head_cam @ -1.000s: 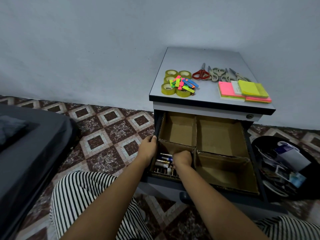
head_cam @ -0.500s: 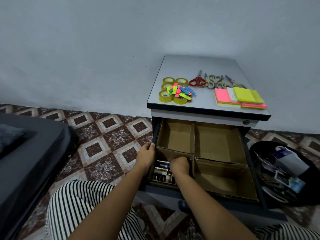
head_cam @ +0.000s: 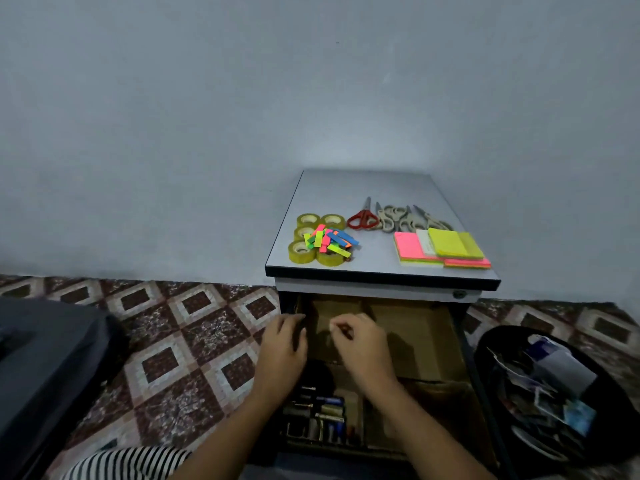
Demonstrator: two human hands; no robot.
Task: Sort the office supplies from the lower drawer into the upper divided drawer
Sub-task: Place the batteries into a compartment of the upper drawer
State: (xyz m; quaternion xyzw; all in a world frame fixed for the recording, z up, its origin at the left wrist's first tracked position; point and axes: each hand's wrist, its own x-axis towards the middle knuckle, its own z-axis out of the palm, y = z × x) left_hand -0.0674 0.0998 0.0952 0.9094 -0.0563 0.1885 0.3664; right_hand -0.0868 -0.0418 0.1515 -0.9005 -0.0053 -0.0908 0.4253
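Two hands over an open divided drawer (head_cam: 415,341) — left hand (head_cam: 284,344) rests on its left wall, grip unclear; right hand (head_cam: 360,344) curled, contents hidden. Small supplies (head_cam: 318,414) lie in the near-left compartment.

A pale blue-grey painted wall (head_cam: 173,133) fills 12 o'clock. Maroon-and-cream diamond-patterned floor tiles (head_cam: 214,386) lie at 7, a dark grey padded mattress (head_cam: 45,358) at 8, and a round black bin (head_cam: 480,362) holding crumpled papers (head_cam: 561,372) at 4.
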